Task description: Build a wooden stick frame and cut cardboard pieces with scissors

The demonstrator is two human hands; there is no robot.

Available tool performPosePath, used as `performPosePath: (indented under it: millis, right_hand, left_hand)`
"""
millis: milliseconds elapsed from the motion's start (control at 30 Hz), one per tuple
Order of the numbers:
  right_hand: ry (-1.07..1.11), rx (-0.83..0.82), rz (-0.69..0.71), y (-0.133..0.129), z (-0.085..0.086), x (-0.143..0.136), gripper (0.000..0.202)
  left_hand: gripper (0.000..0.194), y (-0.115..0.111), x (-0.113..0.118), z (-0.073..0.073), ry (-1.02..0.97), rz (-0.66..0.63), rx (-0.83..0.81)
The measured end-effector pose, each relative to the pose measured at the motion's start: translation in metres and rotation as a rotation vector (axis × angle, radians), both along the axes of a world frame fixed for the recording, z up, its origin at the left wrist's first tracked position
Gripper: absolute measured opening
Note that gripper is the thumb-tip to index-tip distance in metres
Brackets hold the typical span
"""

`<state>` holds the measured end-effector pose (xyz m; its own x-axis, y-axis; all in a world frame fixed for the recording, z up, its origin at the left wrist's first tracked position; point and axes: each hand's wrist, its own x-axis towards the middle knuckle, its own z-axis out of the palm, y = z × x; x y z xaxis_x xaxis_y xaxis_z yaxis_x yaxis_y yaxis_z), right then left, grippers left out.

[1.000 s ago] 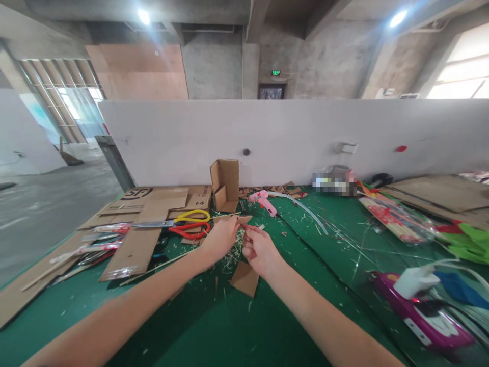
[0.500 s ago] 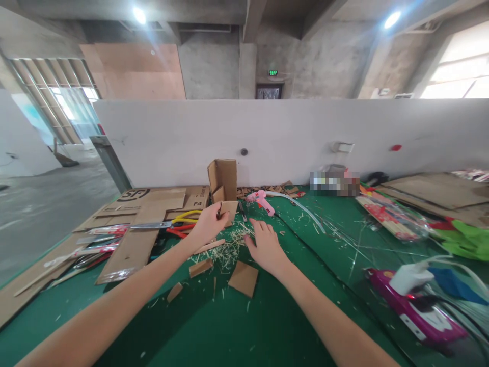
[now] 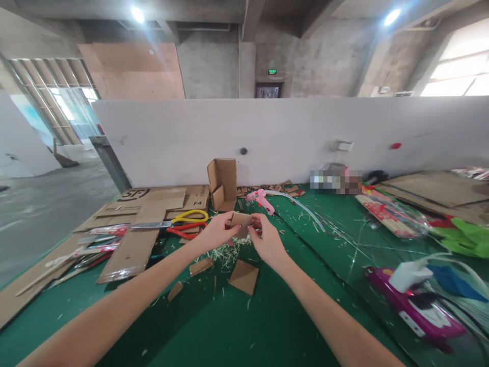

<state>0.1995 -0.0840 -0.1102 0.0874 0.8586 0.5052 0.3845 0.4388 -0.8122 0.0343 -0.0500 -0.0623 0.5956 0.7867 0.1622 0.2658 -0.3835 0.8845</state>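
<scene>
Between my two hands is a small cardboard piece (image 3: 242, 222), held up above a heap of thin shavings (image 3: 225, 253). My left hand (image 3: 220, 229) pinches its left side, thumb on the near face. On its right side are the closed fingers of my right hand (image 3: 265, 237). Below them a square cardboard piece (image 3: 243, 277) lies flat on the green table (image 3: 191, 331), with a smaller cardboard piece (image 3: 200, 267) to its left. Behind my hands stands a folded cardboard form (image 3: 225, 181). The pink glue gun (image 3: 260, 201) lies just beyond my right hand.
Yellow-handled scissors (image 3: 189, 216) and red-handled pliers or scissors (image 3: 183, 233) rest at left, over cardboard sheets (image 3: 133, 244). A purple power strip (image 3: 416, 306) with cables sits at right. A white partition (image 3: 282, 137) rises behind the table; bagged sticks (image 3: 389, 216) lie back right.
My left hand has moved right and slightly nearer with the cardboard piece. My right hand has risen slightly and now grips the piece's right side.
</scene>
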Motion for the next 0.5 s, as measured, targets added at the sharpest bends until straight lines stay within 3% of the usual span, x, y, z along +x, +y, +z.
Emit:
performPosePath:
  millis: [200,400,500]
  right_hand:
    - [-0.039,0.015,-0.027,0.0015,-0.0014,0.0017,0.02]
    - [-0.225,0.004,-0.08,0.0015,-0.004,0.0032,0.021]
    - [-0.156,-0.028,-0.019,-0.0031,0.0015,0.0002,0.023]
  left_hand:
    - [0.029,0.0048,-0.0007,-0.0042,-0.01,-0.019,-0.034]
    - [0.032,0.0078,-0.0026,-0.0026,-0.05,0.073,-0.019]
    - [0.029,0.0051,-0.0032,0.0,-0.02,0.015,0.001]
